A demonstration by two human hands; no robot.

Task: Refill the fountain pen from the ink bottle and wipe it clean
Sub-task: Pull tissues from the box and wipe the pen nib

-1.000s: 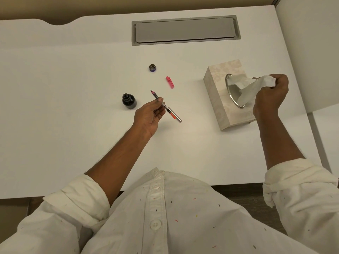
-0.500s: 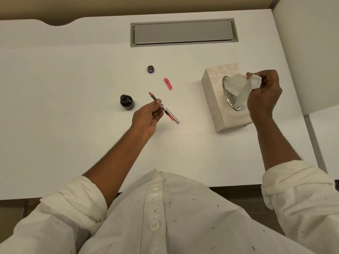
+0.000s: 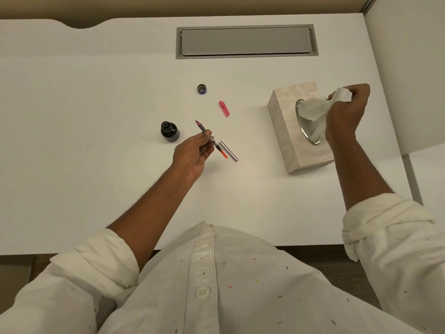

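Observation:
My left hand (image 3: 195, 153) pinches the fountain pen's front section (image 3: 201, 127) above the white desk, nib pointing up-left, its orange converter end sticking out lower right. The open black ink bottle (image 3: 169, 131) stands just left of that hand. The silver pen barrel (image 3: 228, 151) lies on the desk beside the converter. My right hand (image 3: 346, 112) grips a white tissue (image 3: 313, 109) that is still partly inside the ring opening of the beige tissue box (image 3: 284, 124).
The ink bottle's cap (image 3: 201, 88) lies upturned behind the pen. A pink pen cap (image 3: 224, 108) lies right of it. A grey cable hatch (image 3: 245, 42) is set into the back of the desk (image 3: 96, 116). A white partition (image 3: 409, 68) stands at the right.
My right hand has shifted a little over the tissue box while still gripping the tissue. My left hand and the pen have stayed nearly where they were.

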